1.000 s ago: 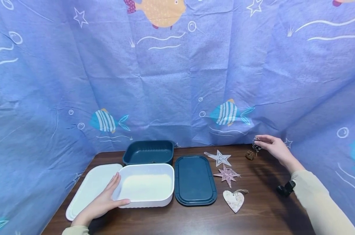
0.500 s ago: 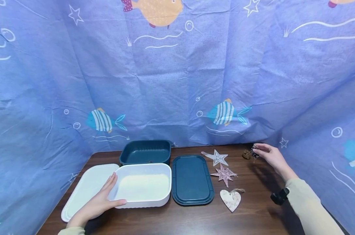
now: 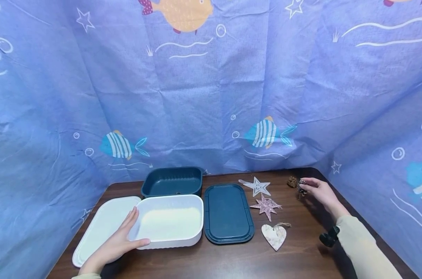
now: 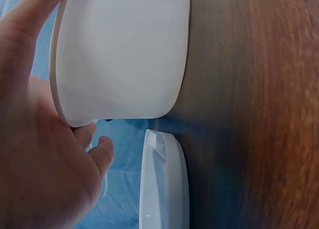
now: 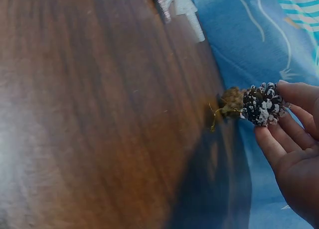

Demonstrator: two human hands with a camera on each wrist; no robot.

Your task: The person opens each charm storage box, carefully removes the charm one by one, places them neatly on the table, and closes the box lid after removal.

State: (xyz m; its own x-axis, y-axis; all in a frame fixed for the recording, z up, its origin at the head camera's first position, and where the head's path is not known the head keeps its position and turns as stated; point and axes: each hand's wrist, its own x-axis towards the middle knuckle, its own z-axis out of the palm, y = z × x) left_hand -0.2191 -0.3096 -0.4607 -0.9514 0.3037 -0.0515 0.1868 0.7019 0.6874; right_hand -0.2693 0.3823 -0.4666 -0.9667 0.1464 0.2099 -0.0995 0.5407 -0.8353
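one thing is in the right grip (image 3: 320,192); what is it?

a white-tipped pine cone (image 5: 263,104), pinched between thumb and fingertips at the far right. a thin gold thread (image 5: 213,122) trails from its end.

is it touching the surface (image 3: 239,263)?

i can't tell. a brown pine cone (image 3: 292,182) sits just beside it, to the left.

and the left grip (image 3: 116,242)?

spread wide at the left end of the white container (image 3: 169,224), thumb along the near side, fingers by the left rim.

what's around that container?

a white lid (image 3: 106,223) to the left, a dark blue container (image 3: 176,184) on the far side, a dark blue lid (image 3: 228,213) to the right.

and right of the blue lid?

three ornaments: a silver star (image 3: 259,187) far, a glittery pink star (image 3: 267,207) in the middle, a pale heart (image 3: 274,236) with a twine loop near.
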